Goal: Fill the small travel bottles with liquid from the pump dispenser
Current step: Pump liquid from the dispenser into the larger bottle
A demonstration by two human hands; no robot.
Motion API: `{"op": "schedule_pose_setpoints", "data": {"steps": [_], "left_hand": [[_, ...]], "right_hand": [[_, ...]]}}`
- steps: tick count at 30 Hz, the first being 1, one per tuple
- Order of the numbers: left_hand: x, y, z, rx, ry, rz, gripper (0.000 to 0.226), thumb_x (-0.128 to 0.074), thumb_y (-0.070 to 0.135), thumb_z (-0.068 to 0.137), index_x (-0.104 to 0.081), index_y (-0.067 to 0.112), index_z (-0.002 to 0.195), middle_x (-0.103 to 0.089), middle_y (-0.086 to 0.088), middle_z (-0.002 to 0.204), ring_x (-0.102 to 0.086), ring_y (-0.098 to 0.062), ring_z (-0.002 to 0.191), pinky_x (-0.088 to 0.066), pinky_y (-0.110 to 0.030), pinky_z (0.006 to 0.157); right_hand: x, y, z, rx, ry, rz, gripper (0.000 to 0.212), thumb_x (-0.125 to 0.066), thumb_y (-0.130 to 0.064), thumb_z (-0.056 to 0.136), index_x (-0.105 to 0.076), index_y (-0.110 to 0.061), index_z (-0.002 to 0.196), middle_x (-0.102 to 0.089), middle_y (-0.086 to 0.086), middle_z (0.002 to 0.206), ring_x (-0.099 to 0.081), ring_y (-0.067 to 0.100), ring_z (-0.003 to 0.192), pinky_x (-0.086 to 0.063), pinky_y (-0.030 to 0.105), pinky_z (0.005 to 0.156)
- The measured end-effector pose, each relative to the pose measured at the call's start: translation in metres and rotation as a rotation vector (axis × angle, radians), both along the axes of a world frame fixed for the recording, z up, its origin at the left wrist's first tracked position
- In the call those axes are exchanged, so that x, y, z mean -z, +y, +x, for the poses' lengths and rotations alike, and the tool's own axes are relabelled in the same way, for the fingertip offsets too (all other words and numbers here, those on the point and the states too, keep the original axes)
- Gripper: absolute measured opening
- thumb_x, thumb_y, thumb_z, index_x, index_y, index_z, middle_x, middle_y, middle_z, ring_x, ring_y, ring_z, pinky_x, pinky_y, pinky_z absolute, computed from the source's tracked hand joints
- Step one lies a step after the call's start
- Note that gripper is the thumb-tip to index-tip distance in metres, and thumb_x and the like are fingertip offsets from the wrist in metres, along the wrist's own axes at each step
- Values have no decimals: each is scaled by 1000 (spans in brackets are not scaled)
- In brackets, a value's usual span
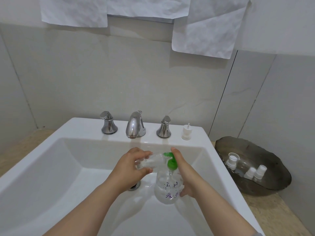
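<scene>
While your left hand (pixel 131 167) grips the clear travel bottle (pixel 151 161) nearly on its side above the sink (pixel 51 138), its mouth meets the green pump head (pixel 171 163) at 3 o'clock of that hand. Your right hand (pixel 185 174) wraps the pump dispenser (pixel 167 189), one digit reaching over the pump. A miss looks likeliest: with a narrow neck lying so flat, a hard press could squirt liquid past it or let it run back out. Spare small bottles (pixel 250 172) lie in the dark tray (pixel 265 150) at 3 o'clock.
</scene>
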State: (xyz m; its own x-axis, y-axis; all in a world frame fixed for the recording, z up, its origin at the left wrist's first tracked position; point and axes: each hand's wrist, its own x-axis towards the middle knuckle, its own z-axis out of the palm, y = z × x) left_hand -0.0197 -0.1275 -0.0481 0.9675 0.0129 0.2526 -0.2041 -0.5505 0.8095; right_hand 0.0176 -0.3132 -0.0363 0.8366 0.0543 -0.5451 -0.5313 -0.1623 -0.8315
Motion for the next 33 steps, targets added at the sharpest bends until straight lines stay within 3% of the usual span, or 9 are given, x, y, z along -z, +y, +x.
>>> {"op": "schedule_pose_setpoints", "data": {"steps": [3,5,8,11,19,28,33], "left_hand": [[-2,0,0,5,-11,-1,44,-76,13,75,-64,32,114,-56,10,102,-55,-2,94,-35,3,76],[-2,0,0,3,-11,-5,44,-76,13,75,-65,32,113,-56,11,102,-55,-1,94,-35,2,76],[-2,0,0,3,-10,-4,44,-76,14,75,-64,33,113,-56,12,101,-55,-1,95,-36,-2,78],[-2,-1,-1,-3,-14,-1,44,-76,13,75,-65,32,113,-56,11,101,-55,-1,95,-34,2,76],[-1,-1,-1,-7,-14,0,44,-76,13,75,-65,33,113,-56,11,101,-55,-1,94,-37,1,79],[2,0,0,-15,13,48,46,-77,17,75,-63,31,117,-56,13,103,-55,-2,97,-35,0,77],[4,0,0,-12,26,64,47,-77,17,75,-63,28,119,-56,12,103,-55,-2,97,-34,2,76]], "right_hand": [[-1,1,1,-1,20,-2,72,-40,-76,82,-44,-30,138,-42,6,143,-35,40,135,-24,60,109],[-2,1,0,-1,28,9,72,-40,-75,83,-43,-30,139,-39,7,146,-34,40,136,-23,59,109],[-3,0,0,5,20,14,63,-40,-73,86,-45,-30,132,-44,6,134,-36,40,134,-26,58,108],[-1,-1,0,13,12,12,67,-40,-72,87,-43,-29,138,-39,2,117,-36,39,134,-26,57,108],[4,3,4,-14,30,17,75,-46,-78,78,-47,-30,135,-43,7,145,-39,40,132,-26,61,109],[1,4,0,-22,-5,-34,71,-46,-74,82,-51,-23,132,-50,7,136,-45,39,126,-31,60,105],[0,4,-1,-4,-28,-48,56,-45,-69,87,-51,-23,119,-48,5,120,-46,36,118,-33,58,102]]}}
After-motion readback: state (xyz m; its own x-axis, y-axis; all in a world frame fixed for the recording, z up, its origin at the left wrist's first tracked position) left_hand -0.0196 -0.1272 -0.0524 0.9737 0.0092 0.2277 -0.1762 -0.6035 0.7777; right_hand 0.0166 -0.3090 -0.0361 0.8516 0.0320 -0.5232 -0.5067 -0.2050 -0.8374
